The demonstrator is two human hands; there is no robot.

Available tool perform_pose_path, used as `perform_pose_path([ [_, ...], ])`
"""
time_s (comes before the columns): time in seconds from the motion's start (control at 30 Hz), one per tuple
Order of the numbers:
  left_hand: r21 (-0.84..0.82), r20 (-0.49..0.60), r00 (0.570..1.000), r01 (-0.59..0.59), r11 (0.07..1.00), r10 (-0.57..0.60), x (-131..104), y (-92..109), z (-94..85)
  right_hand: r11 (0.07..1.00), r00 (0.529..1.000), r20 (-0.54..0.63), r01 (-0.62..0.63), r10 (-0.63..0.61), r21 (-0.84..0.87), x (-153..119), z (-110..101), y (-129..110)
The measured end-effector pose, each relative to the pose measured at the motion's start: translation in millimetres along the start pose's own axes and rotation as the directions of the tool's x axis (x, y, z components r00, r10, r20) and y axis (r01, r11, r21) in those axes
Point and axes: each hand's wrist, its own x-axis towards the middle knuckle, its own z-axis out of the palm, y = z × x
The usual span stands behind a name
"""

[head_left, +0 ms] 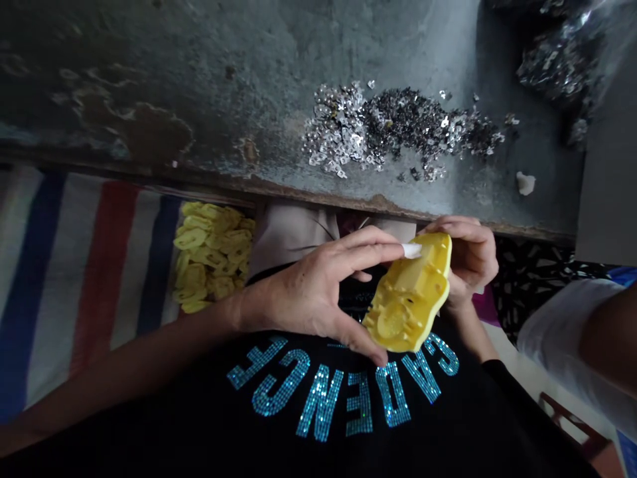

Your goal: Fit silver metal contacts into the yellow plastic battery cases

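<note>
A yellow molded plastic shell (411, 299) is held up in front of my chest, its hollow, ribbed side facing me. My left hand (318, 282) spans it, thumb at the lower edge and fingertips at the upper part. A white wrap or cover sits on one of those fingertips. My right hand (470, 255) grips the shell from its far right side, fingers curled behind the rim and partly hidden. Beyond both hands, a pile of small shiny metal pieces (403, 126) lies on the worn grey tabletop (239, 79).
Many similar yellow pieces (212, 252) lie in a heap left of my lap, beside a striped sheet (104, 265). A white lump (525, 182) rests near the table edge. At the upper right is a bag of metal pieces (555, 66). Another person's arm (607, 338) is at right.
</note>
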Motion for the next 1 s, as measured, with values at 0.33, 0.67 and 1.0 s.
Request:
perform_pose_path([
  [0.33,-0.021,-0.675,0.734,0.078,0.997,-0.072,-3.8,-8.4,7.8,0.741,0.767,0.418,-0.617,0.488,0.267,-6.8,15.9,-13.5],
  [0.67,-0.303,-0.418,0.82,0.28,0.911,-0.391,-8.1,-9.3,-3.7,0.559,0.655,0.505,-0.751,0.563,0.351,11.5,33.9,-18.8],
  [1.0,-0.482,-0.512,0.697,0.251,0.84,-0.502,-26.1,-20.2,-8.8,0.904,0.936,0.245,-0.137,0.252,-0.406,52.0,-12.3,15.7],
])
